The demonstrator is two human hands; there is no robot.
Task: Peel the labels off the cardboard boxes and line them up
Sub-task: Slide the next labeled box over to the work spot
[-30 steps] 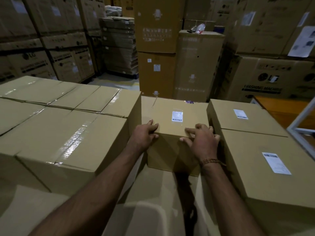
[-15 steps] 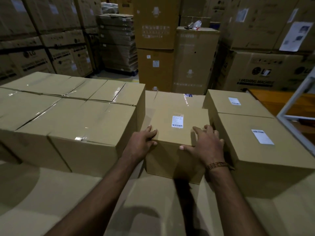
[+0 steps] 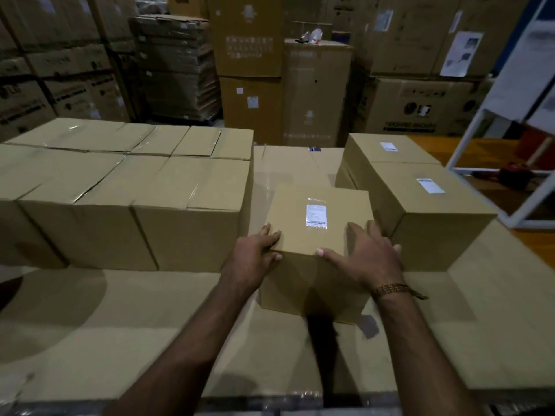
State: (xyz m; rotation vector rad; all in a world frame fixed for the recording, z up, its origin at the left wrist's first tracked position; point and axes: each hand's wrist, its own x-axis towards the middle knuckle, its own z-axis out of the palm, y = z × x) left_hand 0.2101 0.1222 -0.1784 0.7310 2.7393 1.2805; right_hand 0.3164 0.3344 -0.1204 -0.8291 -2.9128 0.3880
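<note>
A small cardboard box (image 3: 297,223) stands on a layer of larger cartons, with a white barcode label (image 3: 316,215) stuck on its top. My left hand (image 3: 255,250) grips its near left corner, fingers over the top edge and thumb on the front face. My right hand (image 3: 369,253) holds the near right corner, fingers spread on the top and side. Two more boxes stand to the right, the nearer one (image 3: 426,217) with a label (image 3: 430,185) and the farther one (image 3: 387,151) with a label (image 3: 388,146).
A block of taped cartons (image 3: 120,187) stands close on the left, level with the small box's top. The flat cardboard surface (image 3: 120,325) lies below my arms. Tall warehouse stacks (image 3: 249,70) fill the back, and a white frame (image 3: 468,145) stands at the right.
The small box has slid toward me out of the gap between the left cartons and the right boxes, with both hands still on its near corners. The camera view has tilted up.
</note>
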